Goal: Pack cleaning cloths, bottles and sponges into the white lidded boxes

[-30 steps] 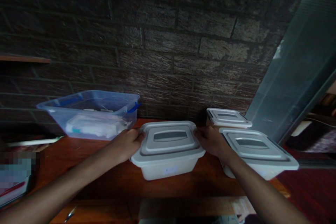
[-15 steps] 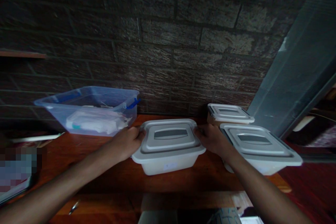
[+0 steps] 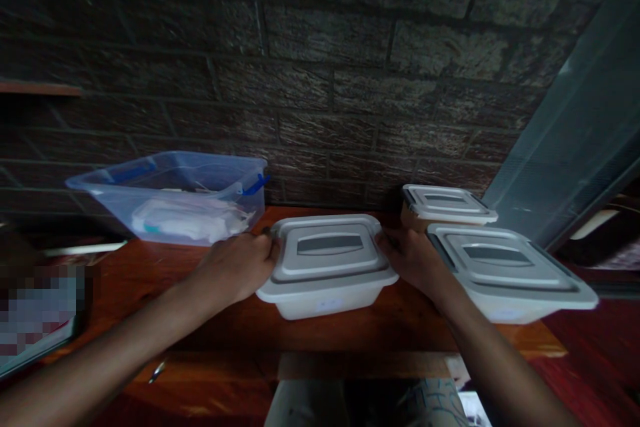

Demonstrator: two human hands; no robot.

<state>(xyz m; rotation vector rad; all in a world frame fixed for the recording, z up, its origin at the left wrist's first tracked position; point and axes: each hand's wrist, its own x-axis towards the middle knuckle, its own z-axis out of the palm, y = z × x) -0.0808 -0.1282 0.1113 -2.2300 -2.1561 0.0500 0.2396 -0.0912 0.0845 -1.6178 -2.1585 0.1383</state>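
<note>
A white plastic box with a grey lid (image 3: 327,260) stands on the reddish wooden table (image 3: 165,280), in the middle of the view. My left hand (image 3: 237,265) grips its left side, fingers curled over the rim. My right hand (image 3: 413,259) holds its right side the same way. The lid has a flat dark handle in its top and sits closed on the box.
A clear blue-tinted tub (image 3: 173,203) with white packets stands at the back left. Two more white lidded boxes, a large one (image 3: 510,273) and a small one (image 3: 445,203), sit close on the right. A dark brick wall rises behind. A slanted glass panel (image 3: 575,140) is at right.
The box and both hands sit a little farther from me and nearer the wall; my view has tipped down slightly. Both hands keep their grip.
</note>
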